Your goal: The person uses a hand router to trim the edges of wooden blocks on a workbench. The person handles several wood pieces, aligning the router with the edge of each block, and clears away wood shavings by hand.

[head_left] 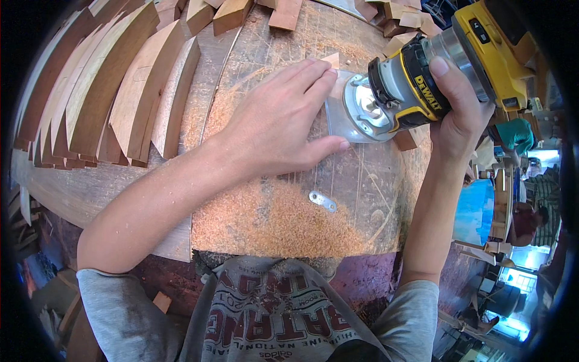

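My right hand [461,108] is wrapped round the body of a yellow and black cordless trim router [416,84], its thumb along the near side. The router lies tilted, with its clear square base [336,114] toward my left hand. My left hand [280,114] lies flat, fingers stretched and thumb spread, its fingertips and thumb at the base's left edge. Just past those fingertips a pale wood corner [332,59] shows, and a wood block [410,139] peeks out below the router. Whatever is under my left palm is hidden.
Curved wooden pieces [108,78] stand in a row at the left. Wood blocks [286,13] lie along the far side. Sawdust [271,220] covers the near worktop, around a small metal plate [322,201]. At the right are a blue drum [473,211] and a person in green [517,136].
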The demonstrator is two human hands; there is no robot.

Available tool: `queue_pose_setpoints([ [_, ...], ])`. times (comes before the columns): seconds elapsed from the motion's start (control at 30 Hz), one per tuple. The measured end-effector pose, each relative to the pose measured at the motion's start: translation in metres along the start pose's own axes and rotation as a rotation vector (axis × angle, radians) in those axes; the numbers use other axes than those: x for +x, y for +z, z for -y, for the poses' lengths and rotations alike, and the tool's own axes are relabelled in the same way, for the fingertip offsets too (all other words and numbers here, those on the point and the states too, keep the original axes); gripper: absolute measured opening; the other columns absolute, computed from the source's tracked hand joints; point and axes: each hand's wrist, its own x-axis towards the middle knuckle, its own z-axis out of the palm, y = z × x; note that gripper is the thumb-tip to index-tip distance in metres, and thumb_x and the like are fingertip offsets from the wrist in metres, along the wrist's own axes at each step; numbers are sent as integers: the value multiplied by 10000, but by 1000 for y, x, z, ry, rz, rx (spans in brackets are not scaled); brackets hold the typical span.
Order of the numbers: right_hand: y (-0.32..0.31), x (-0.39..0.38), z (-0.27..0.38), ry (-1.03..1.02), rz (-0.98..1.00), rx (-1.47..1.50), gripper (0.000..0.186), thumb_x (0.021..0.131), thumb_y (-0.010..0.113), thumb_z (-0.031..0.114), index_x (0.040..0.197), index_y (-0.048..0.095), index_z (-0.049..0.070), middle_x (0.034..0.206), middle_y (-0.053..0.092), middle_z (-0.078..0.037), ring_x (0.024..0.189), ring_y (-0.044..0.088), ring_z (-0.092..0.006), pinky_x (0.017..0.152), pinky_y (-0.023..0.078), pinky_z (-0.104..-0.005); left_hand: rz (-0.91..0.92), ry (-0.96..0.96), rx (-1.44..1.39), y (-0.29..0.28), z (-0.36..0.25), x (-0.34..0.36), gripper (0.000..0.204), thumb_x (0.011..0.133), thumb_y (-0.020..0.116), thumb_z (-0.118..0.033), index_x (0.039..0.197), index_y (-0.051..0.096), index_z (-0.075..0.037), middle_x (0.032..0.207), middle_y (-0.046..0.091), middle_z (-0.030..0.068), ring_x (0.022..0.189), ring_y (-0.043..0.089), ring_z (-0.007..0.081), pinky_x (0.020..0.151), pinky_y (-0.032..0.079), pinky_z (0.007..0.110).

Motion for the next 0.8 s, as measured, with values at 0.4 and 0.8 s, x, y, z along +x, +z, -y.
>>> queue_pose_setpoints([
  [0.4, 9, 0, 9, -34, 31, -14, 353, 794, 797, 44, 1117, 675, -27, 1002, 726, -97, 879, 724, -171, 842, 584, -301, -4, 8, -14, -3, 2, 0, 844, 840, 772, -497, 1403, 513, 77, 1437, 540, 251, 1368, 507, 407, 1150, 416, 477],
  [0.8, 25, -12, 45, 76, -41, 143, 564, 691, 849, -29, 1214, 636, -32, 1155, 709, -88, 1014, 694, -188, 886, 571, -336, -180, -78, -533, -42, -46, 57, 976, 827, 765, -500, 1522, 388, 73, 1536, 467, 256, 1445, 437, 356, 1206, 326, 446],
])
